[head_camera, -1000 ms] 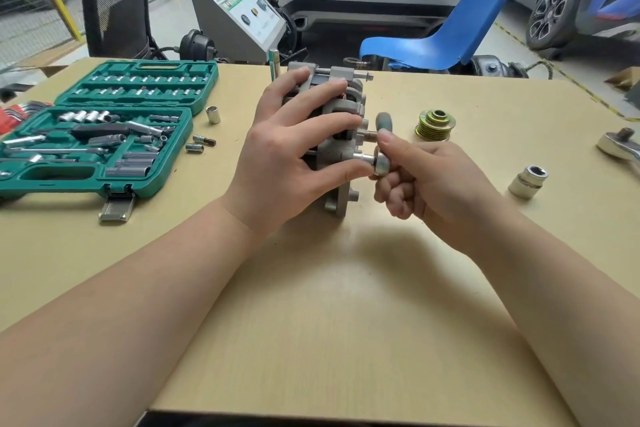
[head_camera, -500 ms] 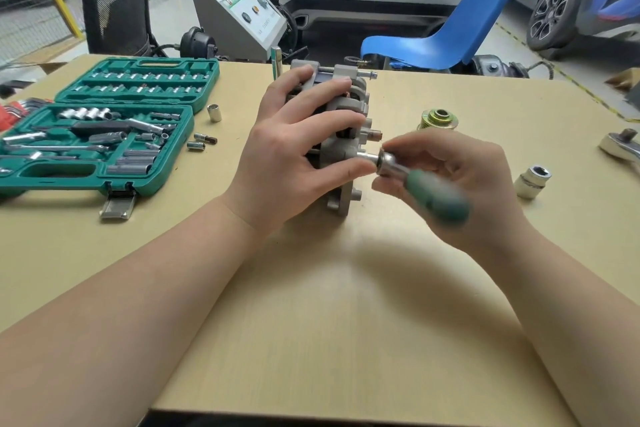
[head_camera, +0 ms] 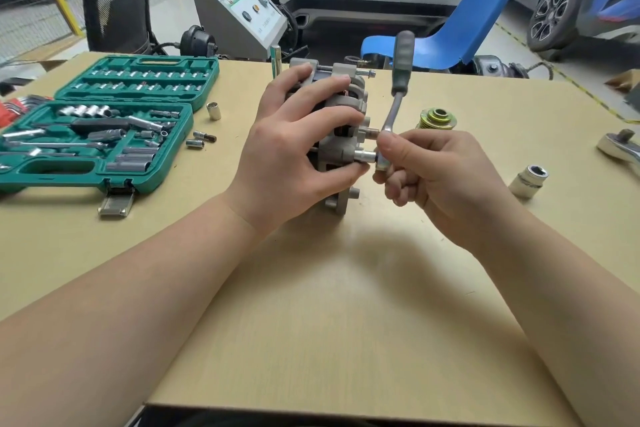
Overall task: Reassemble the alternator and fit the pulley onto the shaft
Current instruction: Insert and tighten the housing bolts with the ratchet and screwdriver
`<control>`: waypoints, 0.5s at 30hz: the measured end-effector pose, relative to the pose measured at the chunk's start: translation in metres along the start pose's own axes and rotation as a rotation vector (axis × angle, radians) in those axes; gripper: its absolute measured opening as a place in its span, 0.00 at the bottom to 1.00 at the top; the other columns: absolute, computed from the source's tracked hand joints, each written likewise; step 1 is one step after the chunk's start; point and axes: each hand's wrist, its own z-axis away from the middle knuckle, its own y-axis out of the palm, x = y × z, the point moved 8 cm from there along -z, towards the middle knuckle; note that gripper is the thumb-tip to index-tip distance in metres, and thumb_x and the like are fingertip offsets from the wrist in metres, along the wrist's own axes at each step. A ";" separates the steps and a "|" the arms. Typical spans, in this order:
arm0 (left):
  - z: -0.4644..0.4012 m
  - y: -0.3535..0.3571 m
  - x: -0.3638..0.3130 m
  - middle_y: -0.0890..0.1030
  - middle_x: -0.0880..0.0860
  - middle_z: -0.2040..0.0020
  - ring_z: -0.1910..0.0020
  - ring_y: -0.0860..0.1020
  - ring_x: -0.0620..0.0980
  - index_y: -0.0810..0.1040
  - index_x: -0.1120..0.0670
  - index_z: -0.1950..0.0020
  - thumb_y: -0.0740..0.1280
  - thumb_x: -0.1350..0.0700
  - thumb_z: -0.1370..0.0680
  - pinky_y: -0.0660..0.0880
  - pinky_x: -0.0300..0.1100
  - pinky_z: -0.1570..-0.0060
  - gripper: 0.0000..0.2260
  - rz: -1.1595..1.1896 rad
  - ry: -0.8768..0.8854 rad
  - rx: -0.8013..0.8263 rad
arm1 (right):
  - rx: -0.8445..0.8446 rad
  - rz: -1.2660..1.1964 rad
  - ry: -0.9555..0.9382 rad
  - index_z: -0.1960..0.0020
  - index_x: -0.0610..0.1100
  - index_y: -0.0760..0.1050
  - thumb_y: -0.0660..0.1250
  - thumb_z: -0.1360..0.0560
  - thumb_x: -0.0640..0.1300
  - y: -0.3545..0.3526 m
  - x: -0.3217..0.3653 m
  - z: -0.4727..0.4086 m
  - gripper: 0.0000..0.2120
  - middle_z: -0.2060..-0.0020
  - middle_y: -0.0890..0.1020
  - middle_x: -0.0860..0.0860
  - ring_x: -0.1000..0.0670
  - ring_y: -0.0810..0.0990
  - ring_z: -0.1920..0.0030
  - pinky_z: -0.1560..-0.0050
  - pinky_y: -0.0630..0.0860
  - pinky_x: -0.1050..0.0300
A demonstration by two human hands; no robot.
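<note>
Left hand (head_camera: 291, 149) splayed, its grip clasping the alternator (head_camera: 341, 135); right hand (head_camera: 429, 170) curled, pinching the ratchet (head_camera: 393, 114) head.

Tan table (head_camera: 311, 322): socket case (head_camera: 100, 135), pulley (head_camera: 438, 118), alternator (head_camera: 341, 149).

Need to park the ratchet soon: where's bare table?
Free: the table in front of the alternator, between the forearms; also right of the pulley, behind the loose socket. Crowded: left, around the socket case and stray bits.

One alternator (head_camera: 341, 135), one pulley (head_camera: 437, 118), two ratchets (head_camera: 398, 87).
</note>
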 end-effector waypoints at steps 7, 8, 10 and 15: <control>0.022 -0.004 0.011 0.66 0.56 0.21 0.21 0.66 0.54 0.66 0.54 0.22 0.85 0.38 0.34 0.70 0.53 0.25 0.48 0.141 -0.313 -0.168 | -0.006 0.158 -0.241 0.55 0.47 0.87 0.79 0.26 0.46 -0.003 0.008 0.007 0.04 0.65 0.85 0.46 0.44 0.84 0.66 0.64 0.79 0.56; 0.030 -0.001 0.017 0.66 0.52 0.22 0.22 0.67 0.50 0.62 0.51 0.20 0.85 0.35 0.36 0.70 0.46 0.25 0.53 0.182 -0.428 -0.178 | -0.014 0.211 -0.307 0.53 0.48 0.87 0.79 0.26 0.46 -0.003 0.010 0.009 0.03 0.64 0.86 0.47 0.44 0.85 0.64 0.63 0.81 0.55; 0.042 0.006 0.023 0.66 0.45 0.24 0.24 0.67 0.39 0.58 0.45 0.18 0.85 0.32 0.39 0.65 0.28 0.28 0.57 0.264 -0.598 -0.178 | -0.033 0.321 -0.438 0.50 0.51 0.86 0.79 0.25 0.46 -0.001 0.017 0.015 0.05 0.59 0.87 0.49 0.44 0.86 0.60 0.58 0.83 0.50; 0.053 0.017 0.023 0.71 0.46 0.24 0.24 0.71 0.44 0.59 0.44 0.18 0.87 0.38 0.39 0.71 0.43 0.24 0.57 0.369 -0.733 -0.187 | -0.045 0.634 -0.724 0.42 0.42 0.84 0.81 0.27 0.34 0.002 0.027 0.025 0.15 0.49 0.85 0.47 0.45 0.86 0.51 0.50 0.85 0.49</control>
